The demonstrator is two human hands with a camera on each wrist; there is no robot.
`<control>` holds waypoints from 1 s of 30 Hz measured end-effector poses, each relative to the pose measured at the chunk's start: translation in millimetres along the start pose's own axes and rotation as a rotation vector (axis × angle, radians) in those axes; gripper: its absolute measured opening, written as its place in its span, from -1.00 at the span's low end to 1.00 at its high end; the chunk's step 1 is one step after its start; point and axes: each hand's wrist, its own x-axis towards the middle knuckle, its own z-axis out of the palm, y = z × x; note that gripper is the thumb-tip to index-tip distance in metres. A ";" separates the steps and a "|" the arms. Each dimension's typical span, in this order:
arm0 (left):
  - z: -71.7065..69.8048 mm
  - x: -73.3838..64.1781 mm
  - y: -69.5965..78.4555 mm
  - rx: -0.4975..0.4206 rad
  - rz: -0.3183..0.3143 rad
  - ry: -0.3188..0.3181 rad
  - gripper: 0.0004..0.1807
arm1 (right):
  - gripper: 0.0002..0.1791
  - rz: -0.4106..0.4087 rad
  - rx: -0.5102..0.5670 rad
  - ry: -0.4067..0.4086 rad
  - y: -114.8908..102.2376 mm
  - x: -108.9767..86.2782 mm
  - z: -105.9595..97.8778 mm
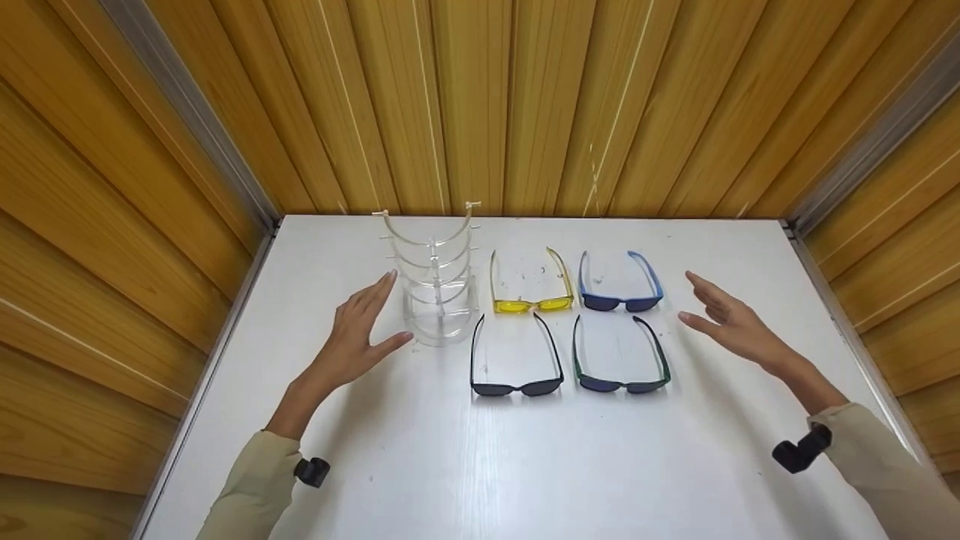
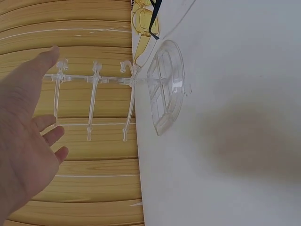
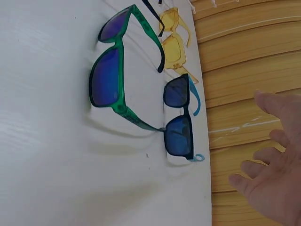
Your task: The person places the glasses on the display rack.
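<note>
A clear plastic eyewear stand (image 1: 437, 296) with several curved tiers stands upright at the back left of the table. Just left of it my left hand (image 1: 356, 334) hovers with fingers extended and thumb apart, holding nothing. Beside the stand lie yellow glasses (image 1: 533, 305) and blue-framed sunglasses (image 1: 622, 303). Nearer to me are black sunglasses (image 1: 517, 388) and green-framed sunglasses (image 1: 622, 385). All have their temples unfolded, pointing to the back. On the right, my right hand (image 1: 731, 322) is held above the table beside the blue and green pairs, fingers extended and holding nothing.
The white table (image 1: 480, 465) ends at the back against a yellow wood-patterned wall (image 1: 510, 112). Similar panels (image 1: 90, 225) close in the left and right sides. A black wrist camera (image 1: 313, 472) sits on the left sleeve, another (image 1: 802, 448) on the right.
</note>
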 end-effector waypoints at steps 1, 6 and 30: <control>1.9 0.0 0.6 -0.017 -0.010 -0.007 0.02 | -0.12 0.009 0.016 -0.008 -0.9 0.0 2.8; 12.9 -0.7 2.5 -0.079 -0.053 -0.031 -0.01 | -0.17 0.036 0.114 -0.027 -8.9 -1.9 18.2; 83.7 -8.3 10.0 -0.406 -0.045 -0.088 -0.41 | -0.25 0.147 0.633 -0.283 -39.2 -5.4 125.1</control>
